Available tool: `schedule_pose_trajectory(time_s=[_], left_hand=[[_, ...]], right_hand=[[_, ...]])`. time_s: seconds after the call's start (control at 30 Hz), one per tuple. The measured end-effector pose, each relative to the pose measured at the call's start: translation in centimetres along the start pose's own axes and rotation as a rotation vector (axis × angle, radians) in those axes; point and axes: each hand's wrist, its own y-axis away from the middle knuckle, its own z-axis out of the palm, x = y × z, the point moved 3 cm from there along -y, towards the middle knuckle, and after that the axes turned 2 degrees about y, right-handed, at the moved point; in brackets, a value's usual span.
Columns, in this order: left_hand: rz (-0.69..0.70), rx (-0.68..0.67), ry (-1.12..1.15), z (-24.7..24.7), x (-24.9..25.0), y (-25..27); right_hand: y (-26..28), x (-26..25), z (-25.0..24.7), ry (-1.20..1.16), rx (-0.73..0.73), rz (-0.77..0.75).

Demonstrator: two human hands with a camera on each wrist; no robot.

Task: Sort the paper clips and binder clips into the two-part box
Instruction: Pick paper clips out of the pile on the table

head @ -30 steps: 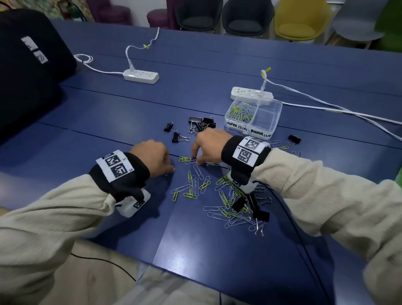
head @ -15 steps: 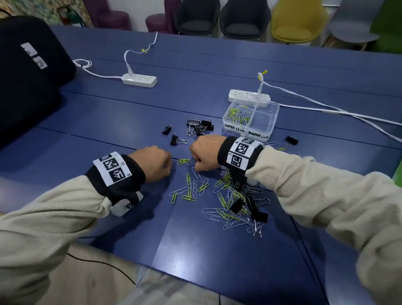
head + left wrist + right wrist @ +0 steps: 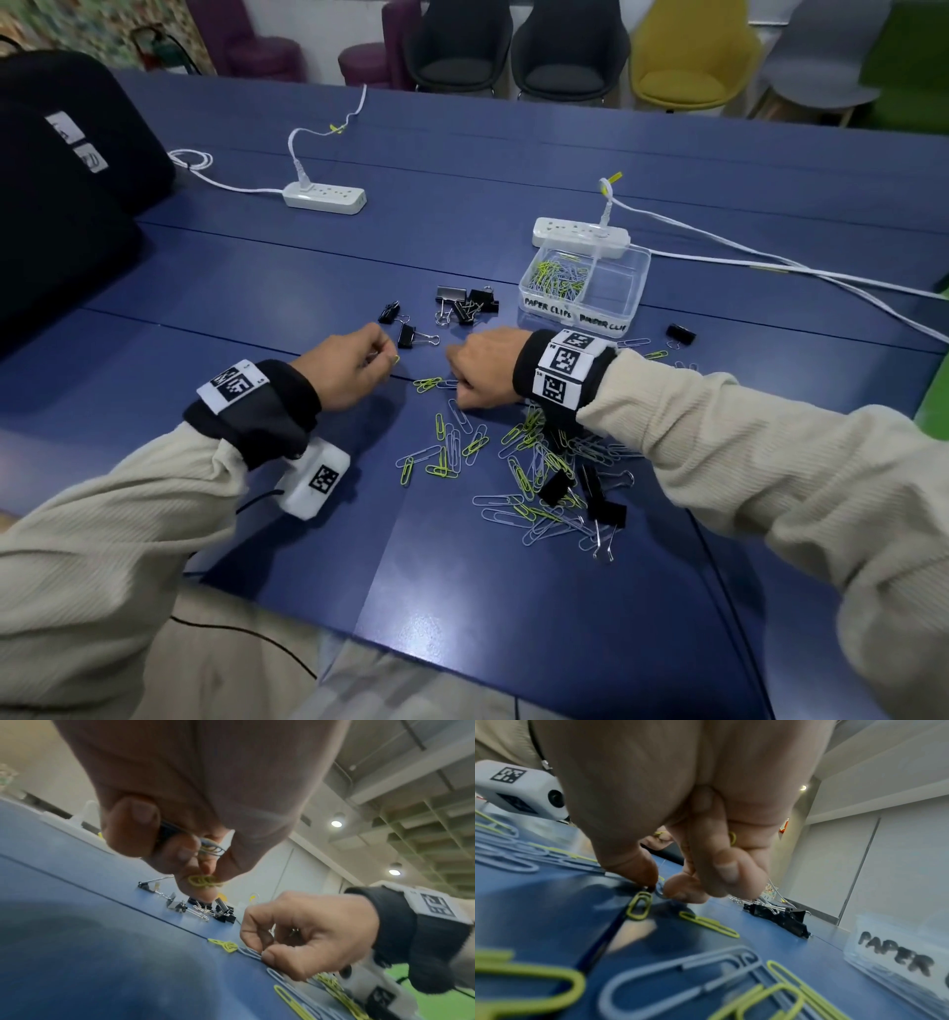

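Loose yellow-green and grey paper clips [image 3: 534, 462] lie scattered on the blue table [image 3: 513, 616], mixed with black binder clips [image 3: 590, 493]. More binder clips [image 3: 464, 306] sit left of the clear two-part box [image 3: 634, 288], whose left part holds paper clips. My left hand [image 3: 382, 360] is raised a little and grips a bunch of paper clips [image 3: 205, 881] in curled fingers. My right hand [image 3: 454, 383] is down on the table, thumb and forefinger pinching a grey paper clip [image 3: 659, 891], with a yellow clip [image 3: 732, 837] tucked in its palm.
Two white power strips [image 3: 324, 198] [image 3: 580, 237] with cables lie behind the work area, one touching the box's far side. A black bag [image 3: 61, 195] fills the far left. One binder clip [image 3: 680, 334] lies right of the box. Chairs stand beyond the table.
My left hand has lifted off the table with its paper clips and moved slightly forward. My right hand stays at the clips by the table seam.
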Motion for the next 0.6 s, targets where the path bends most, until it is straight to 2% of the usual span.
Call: schedule_pose_trajectory(time_s=[0.1, 0.2, 0.3, 0.33, 0.37, 0.43, 0.47, 0.53, 0.6], left_hand=[[-0.053, 0.015, 0.097, -0.2, -0.7, -0.2], [-0.037, -0.001, 0.32, -0.3, -0.6, -0.3], [-0.064, -0.023, 0.591, -0.5, -0.6, -0.6], [-0.101, -0.013, 0.66, -0.6, -0.8, -0.7], [-0.143, 0.002, 0.722, -0.7, -0.9, -0.9], [-0.236, 0.041, 0.867, -0.9, -1.2, -1.1], [-0.281, 0.054, 0.947, -1.0, -1.3, -1.3], [-0.339, 0.019, 1.059, -1.1, -1.3, -1.6], [-0.368, -0.051, 1.05, -0.8, -1.1, -1.9]], right_hand=[[-0.4, 0.5, 0.5, -0.071, -0.048, 0.016], [-0.3, 0.9, 0.1, -0.133, -0.046, 0.046], [0.1, 1.8, -1.7, -0.386, -0.009, 0.125], [0.3, 2.3, -2.3, -0.549, -0.015, 0.157], [0.5, 2.8, -2.6, -0.823, -0.04, 0.167], [1.2, 3.7, -2.9, -1.533, -0.044, 0.185], [1.7, 4.2, -2.8, -1.815, -0.025, 0.173], [2.4, 4.9, -2.3, -2.117, 0.021, 0.105], [2.9, 5.0, -1.5, -2.234, 0.03, 0.065]])
